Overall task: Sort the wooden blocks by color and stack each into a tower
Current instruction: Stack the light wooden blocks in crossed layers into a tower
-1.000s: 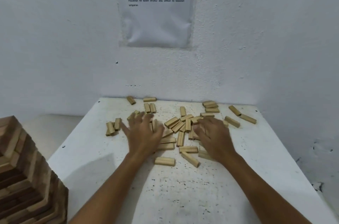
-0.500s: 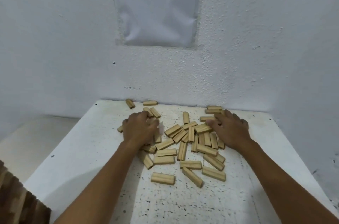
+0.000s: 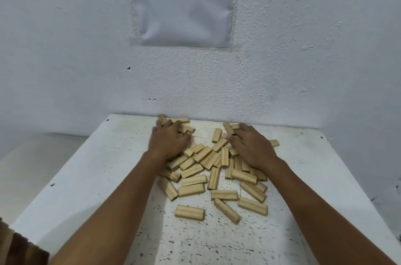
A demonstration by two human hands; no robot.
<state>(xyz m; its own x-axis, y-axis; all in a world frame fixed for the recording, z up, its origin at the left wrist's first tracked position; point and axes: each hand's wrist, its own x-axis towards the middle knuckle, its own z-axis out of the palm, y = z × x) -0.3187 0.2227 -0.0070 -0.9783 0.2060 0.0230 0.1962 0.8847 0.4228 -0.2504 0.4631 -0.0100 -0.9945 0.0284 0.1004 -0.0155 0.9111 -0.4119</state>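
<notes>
Several light wooden blocks lie loose in a heap in the middle of the white table. My left hand lies palm down on the heap's far left blocks near the wall, fingers spread. On the far right side of the heap rests my right hand, also flat, covering blocks. Neither hand grips a block. One block lies apart at the near edge of the heap. A block pokes out to the right of my right hand.
A white wall with a taped printed sheet rises right behind the table. A dark and light wooden block structure shows at the bottom left corner. The table's right edge drops off beside a second wall.
Both hands have reached farther toward the wall and swept the scattered outer blocks inward into one tighter heap. The view has tilted, so the block structure at left has mostly left the frame.
</notes>
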